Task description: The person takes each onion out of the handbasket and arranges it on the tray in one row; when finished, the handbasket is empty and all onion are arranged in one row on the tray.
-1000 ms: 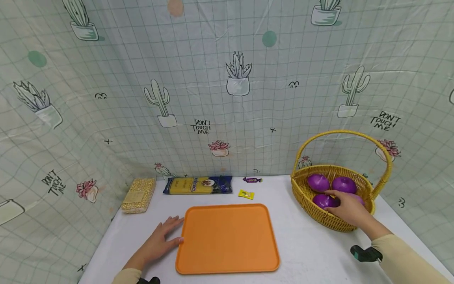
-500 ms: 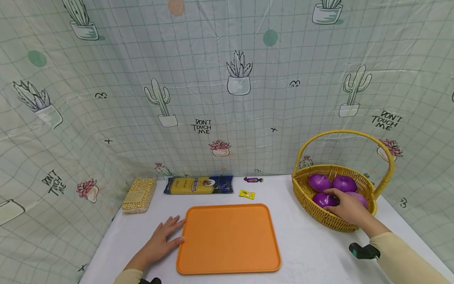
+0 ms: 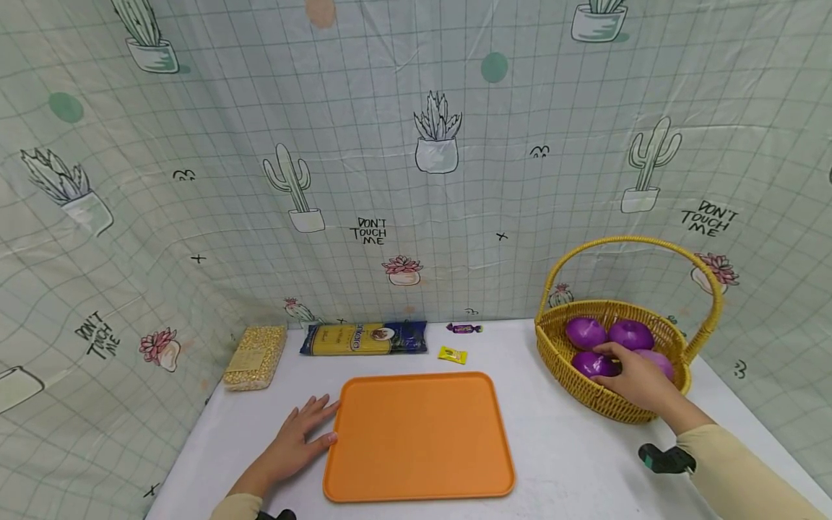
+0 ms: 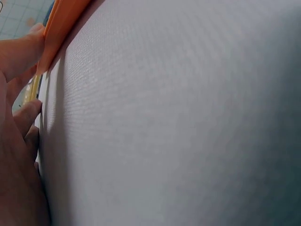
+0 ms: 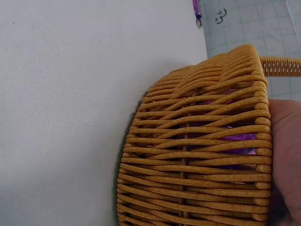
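Note:
At the right in the head view, my right hand [image 3: 637,377] reaches over the near rim of a yellow wicker basket [image 3: 611,409]. Its thumb and fingers grip a glossy, round, purple onion-like vegetable [image 3: 590,364]. Several similar purple ones [image 3: 630,335] lie around it; the hand partly covers a paler one. In the right wrist view, the basket's woven side [image 5: 197,155] hides most of what the hand [image 5: 288,150] holds. My left hand [image 3: 292,442] lies with fingers spread at the left edge of an orange tray [image 3: 419,437], thumb and a fingertip touching it.
Behind the tray lie a yellow-and-blue pasta packet [image 3: 364,339], a purple-wrapped candy [image 3: 464,328] and a yellow-wrapped candy [image 3: 452,355]. A bag of yellow kernels [image 3: 255,358] stands at the back left. The basket's tall handle [image 3: 630,240] arches over its contents. A patterned cloth [image 3: 403,202] hangs behind.
The right hand stays on the same purple vegetable with hardly any movement. The left hand keeps its place at the tray. The head view shifts very slightly.

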Available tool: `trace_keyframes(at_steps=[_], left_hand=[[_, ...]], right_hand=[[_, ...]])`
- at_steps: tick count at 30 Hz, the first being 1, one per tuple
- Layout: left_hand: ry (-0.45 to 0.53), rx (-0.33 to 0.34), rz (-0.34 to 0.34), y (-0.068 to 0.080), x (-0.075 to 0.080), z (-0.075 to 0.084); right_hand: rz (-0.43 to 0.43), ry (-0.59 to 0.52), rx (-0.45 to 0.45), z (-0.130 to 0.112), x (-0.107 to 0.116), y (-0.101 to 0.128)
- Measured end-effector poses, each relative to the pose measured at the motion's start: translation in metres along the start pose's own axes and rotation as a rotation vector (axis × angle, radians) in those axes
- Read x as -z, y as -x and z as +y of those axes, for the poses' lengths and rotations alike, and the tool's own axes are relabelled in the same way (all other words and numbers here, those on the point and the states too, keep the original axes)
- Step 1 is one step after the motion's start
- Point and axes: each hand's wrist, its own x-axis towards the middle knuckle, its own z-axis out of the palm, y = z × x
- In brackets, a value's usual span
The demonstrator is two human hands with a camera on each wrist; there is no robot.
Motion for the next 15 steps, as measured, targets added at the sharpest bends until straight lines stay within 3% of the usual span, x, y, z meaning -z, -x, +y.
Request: trace_keyframes(at_steps=[6,15], left_hand=[[-0.007,-0.026,0.054,0.0009,-0.0040,-0.0028],[-0.004,-0.016,0.044,-0.0004,-0.0056,-0.0075]], right_hand=[[0.026,-0.004,-0.008,-0.0016,-0.0010,0.0006],[0.059,-0.020,-0.020,-0.0025,-0.0007,0.0023]])
